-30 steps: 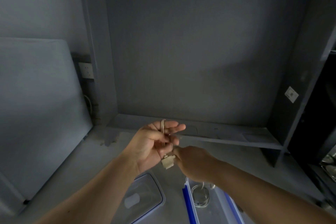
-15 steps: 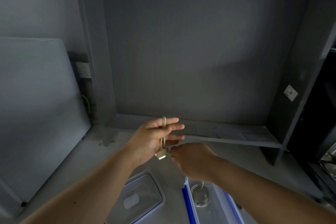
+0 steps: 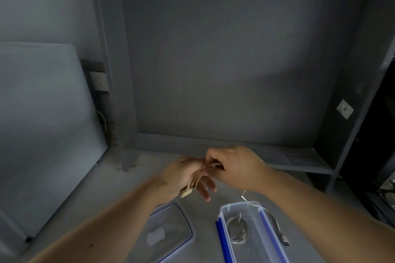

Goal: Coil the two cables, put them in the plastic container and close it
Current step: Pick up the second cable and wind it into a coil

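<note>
Loops of a pale cable (image 3: 196, 179) are wound around my left hand (image 3: 183, 175), and its plug (image 3: 185, 193) hangs below the palm. My right hand (image 3: 233, 166) pinches the cable's upper end against the left fingers. Both hands are above the grey table. Below them, the clear plastic container (image 3: 261, 239) with blue clips stands open, and a coiled white cable (image 3: 236, 230) lies inside it. The container's clear lid (image 3: 168, 235) lies flat to its left.
A grey shelf unit (image 3: 235, 60) fills the back, with its low ledge just behind my hands. A pale board (image 3: 42, 124) leans at the left beside a wall socket (image 3: 99, 81). Dark equipment stands at the right edge.
My right hand has moved from below the left palm up to the left fingers, over the cable. My left hand has turned with its fingers now pointing down. The view has dropped, showing more of the container.
</note>
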